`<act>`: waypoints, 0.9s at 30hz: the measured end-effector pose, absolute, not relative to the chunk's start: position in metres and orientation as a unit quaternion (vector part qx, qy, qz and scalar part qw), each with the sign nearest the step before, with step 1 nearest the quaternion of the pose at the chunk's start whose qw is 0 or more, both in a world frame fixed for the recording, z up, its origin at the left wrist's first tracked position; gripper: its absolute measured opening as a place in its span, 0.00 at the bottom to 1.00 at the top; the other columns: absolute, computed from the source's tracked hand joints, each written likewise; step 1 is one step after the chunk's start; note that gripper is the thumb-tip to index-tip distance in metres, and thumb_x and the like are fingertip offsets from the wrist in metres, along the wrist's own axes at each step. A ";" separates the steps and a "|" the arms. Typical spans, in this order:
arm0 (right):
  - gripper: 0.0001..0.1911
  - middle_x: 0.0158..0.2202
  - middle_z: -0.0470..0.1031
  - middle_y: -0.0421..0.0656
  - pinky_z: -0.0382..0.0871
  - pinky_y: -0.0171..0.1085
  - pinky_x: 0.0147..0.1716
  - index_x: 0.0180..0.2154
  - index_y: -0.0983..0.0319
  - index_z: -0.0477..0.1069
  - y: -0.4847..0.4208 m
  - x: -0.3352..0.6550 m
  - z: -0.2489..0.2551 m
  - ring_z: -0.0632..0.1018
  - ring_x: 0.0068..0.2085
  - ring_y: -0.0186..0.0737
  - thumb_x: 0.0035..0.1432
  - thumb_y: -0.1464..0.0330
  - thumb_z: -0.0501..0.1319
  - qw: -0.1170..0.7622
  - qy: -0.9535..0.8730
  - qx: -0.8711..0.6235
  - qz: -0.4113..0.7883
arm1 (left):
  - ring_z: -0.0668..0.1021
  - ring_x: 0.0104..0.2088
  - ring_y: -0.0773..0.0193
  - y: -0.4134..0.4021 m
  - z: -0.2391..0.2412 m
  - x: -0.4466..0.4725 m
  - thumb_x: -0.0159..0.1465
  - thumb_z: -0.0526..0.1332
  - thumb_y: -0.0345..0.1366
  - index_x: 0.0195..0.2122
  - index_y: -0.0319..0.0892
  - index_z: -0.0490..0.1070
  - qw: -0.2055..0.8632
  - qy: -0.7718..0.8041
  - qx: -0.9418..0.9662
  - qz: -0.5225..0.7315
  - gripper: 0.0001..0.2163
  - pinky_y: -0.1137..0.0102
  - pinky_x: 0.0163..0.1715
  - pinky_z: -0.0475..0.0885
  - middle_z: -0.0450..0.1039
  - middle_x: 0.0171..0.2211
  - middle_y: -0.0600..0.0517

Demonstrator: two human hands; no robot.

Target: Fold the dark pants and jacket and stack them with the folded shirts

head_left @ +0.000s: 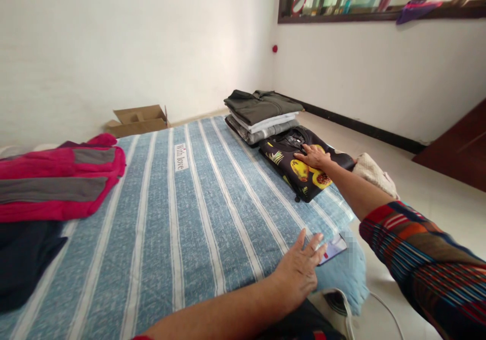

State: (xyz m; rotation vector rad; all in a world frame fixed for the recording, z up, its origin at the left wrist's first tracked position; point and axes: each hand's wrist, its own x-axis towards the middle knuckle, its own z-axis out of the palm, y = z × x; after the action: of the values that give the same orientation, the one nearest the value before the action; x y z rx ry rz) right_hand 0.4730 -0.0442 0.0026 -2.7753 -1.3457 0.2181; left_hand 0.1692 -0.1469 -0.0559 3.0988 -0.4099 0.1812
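Observation:
My right hand [313,156] lies flat, fingers out, on a folded black shirt with a yellow fruit print [292,170] near the right edge of a blue striped mattress [190,218]. Just behind that shirt sits a stack of folded grey and white clothes [261,114]. My left hand [299,269] rests open on the mattress near its front right corner, fingertips touching a phone [334,248]. The right arm wears a striped multicoloured sleeve [425,264].
A pink and grey jacket [56,180] and a dark garment [26,259] lie at the mattress's left side. A cardboard box [138,119] stands by the back wall. A cream cloth [374,174] lies on the floor at the right, under a window sill with bottles [379,0].

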 end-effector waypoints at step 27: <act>0.41 0.62 0.55 0.50 0.56 0.63 0.51 0.62 0.55 0.51 -0.044 0.472 -0.013 0.58 0.60 0.60 0.54 0.40 0.38 0.029 -0.448 -0.893 0.040 | 0.68 0.50 0.54 -0.144 -0.066 0.163 0.62 0.57 0.44 0.29 0.51 0.75 -0.011 -0.113 0.977 0.178 0.09 0.61 0.41 0.63 0.73 0.44 0.55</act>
State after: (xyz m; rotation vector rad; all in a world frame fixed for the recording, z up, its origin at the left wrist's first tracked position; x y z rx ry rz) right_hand 0.4722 -0.0443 -0.0131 -2.7527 -1.3823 0.1218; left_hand 0.1634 -0.1436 -0.0659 3.0922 -0.3561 0.5645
